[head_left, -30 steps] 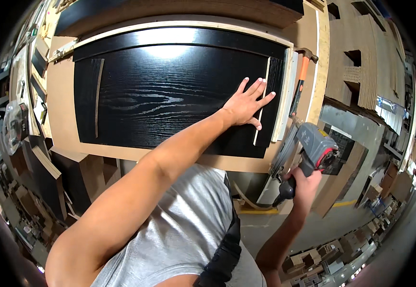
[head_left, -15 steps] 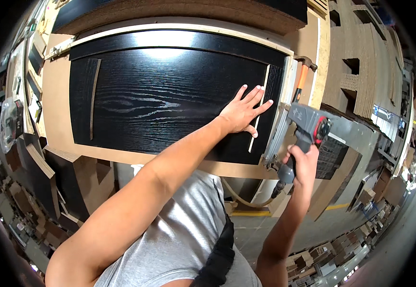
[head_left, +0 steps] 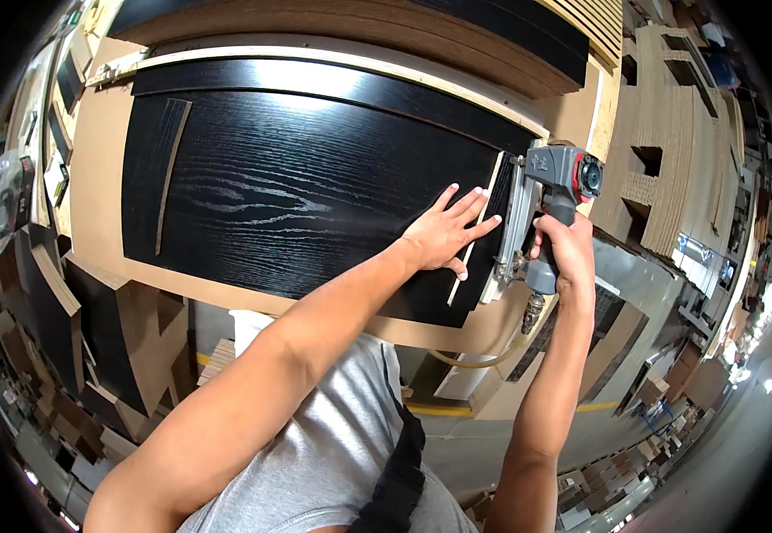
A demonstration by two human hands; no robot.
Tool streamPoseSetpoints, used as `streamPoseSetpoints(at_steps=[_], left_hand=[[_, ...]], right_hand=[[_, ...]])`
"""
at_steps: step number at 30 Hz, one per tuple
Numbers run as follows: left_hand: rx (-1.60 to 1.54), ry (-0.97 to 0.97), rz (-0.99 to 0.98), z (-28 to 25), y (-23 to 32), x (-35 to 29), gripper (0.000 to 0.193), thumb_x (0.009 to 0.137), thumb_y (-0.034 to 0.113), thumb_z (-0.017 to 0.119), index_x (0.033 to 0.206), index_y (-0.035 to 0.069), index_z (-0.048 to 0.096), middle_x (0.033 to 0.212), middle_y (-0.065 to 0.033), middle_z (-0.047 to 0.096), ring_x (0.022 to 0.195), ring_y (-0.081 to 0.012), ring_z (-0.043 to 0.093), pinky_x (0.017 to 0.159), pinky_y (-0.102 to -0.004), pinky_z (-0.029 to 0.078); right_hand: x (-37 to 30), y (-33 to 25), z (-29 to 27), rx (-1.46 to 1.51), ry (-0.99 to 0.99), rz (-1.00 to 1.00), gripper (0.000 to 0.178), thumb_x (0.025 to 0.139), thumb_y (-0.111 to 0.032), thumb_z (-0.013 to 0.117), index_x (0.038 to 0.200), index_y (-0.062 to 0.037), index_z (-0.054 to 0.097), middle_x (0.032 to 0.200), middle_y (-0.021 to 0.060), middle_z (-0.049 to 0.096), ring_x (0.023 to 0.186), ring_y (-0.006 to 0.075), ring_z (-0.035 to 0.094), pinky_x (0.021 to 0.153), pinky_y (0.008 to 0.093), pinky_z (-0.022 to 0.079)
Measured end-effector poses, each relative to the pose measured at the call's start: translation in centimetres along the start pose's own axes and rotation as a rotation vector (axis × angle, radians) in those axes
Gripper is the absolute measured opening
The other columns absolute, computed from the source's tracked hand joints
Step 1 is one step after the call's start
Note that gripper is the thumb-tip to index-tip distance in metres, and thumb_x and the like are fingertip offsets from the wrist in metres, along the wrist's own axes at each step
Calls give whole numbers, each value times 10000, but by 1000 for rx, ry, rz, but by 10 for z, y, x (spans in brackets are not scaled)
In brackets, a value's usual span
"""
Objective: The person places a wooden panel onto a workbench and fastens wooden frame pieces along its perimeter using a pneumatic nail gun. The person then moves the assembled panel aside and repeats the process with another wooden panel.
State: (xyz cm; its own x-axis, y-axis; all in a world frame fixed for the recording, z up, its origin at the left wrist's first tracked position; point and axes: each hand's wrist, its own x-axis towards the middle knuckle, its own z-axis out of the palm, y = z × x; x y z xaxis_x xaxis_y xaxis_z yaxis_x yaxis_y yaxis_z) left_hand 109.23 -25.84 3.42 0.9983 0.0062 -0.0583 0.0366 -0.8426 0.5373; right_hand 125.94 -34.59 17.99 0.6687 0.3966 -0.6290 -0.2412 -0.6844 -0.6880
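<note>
My left hand lies flat with spread fingers on a black wood-grain panel. Its fingertips and thumb reach a narrow strip with a pale edge near the panel's right end. My right hand is wrapped round the handle of a grey air nail gun. The gun stands over the right edge of the panel, its long magazine beside the black strip. Whether its nose touches the wood I cannot tell. A second narrow strip runs along the panel's left end.
A pale wooden rail borders the panel's far side, with stacked dark boards beyond. Brown board lies beneath the panel. An air hose hangs below the gun. Cardboard stacks stand at right, dark panels at left.
My right hand has carried the nail gun away from me, up to the panel's right edge. The gun now covers most of the orange-handled hammer. My left hand stays on the panel.
</note>
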Motion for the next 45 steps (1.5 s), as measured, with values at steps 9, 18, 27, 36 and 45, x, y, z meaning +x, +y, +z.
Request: streamPoseSetpoints(at_steps=[9, 18, 27, 36, 45], left_hand=[[-9, 10, 3, 1, 1, 0, 1143, 660, 661, 729, 1584, 197, 242, 1607, -219, 252, 1523, -350, 170, 1203, -581, 159], [28, 23, 19, 7, 0, -2, 1183, 643, 695, 716, 1584, 164, 233, 1602, -200, 271, 1521, -335, 186, 1206, -567, 162], [95, 66, -2, 10, -2, 1, 1306, 631, 733, 704, 1530, -75, 209, 1589, -190, 304, 1512, -307, 212, 1221, -527, 156], [39, 84, 1, 12, -4, 1, 1336, 613, 701, 733, 1535, -76, 158, 1591, -210, 287, 1512, -324, 209, 1216, -544, 157], [30, 102, 9, 15, -5, 0, 1341, 612, 707, 737, 1537, -74, 160, 1592, -210, 288, 1517, -325, 198, 1219, -543, 147]], right_hand=[[1, -6, 5, -97, 19, 30, 58, 789, -29, 595, 756, 18, 602, 586, 54, 573, 456, 138, 547, 459, 279, 434], [-38, 15, -3, 5, 60, -13, 34, 789, -5, 571, 764, 11, 587, 595, 48, 565, 454, 142, 549, 449, 283, 439], [-82, 57, 9, 60, 40, 68, 9, 772, 24, 584, 778, 20, 590, 607, 54, 586, 453, 130, 553, 446, 279, 447], [-83, 64, 18, 3, 37, 75, 24, 767, 31, 569, 780, 34, 589, 590, 51, 574, 440, 130, 547, 441, 283, 444], [-86, 71, 22, -79, 53, 59, 61, 773, 5, 560, 720, 15, 587, 591, 49, 569, 458, 140, 550, 454, 287, 443]])
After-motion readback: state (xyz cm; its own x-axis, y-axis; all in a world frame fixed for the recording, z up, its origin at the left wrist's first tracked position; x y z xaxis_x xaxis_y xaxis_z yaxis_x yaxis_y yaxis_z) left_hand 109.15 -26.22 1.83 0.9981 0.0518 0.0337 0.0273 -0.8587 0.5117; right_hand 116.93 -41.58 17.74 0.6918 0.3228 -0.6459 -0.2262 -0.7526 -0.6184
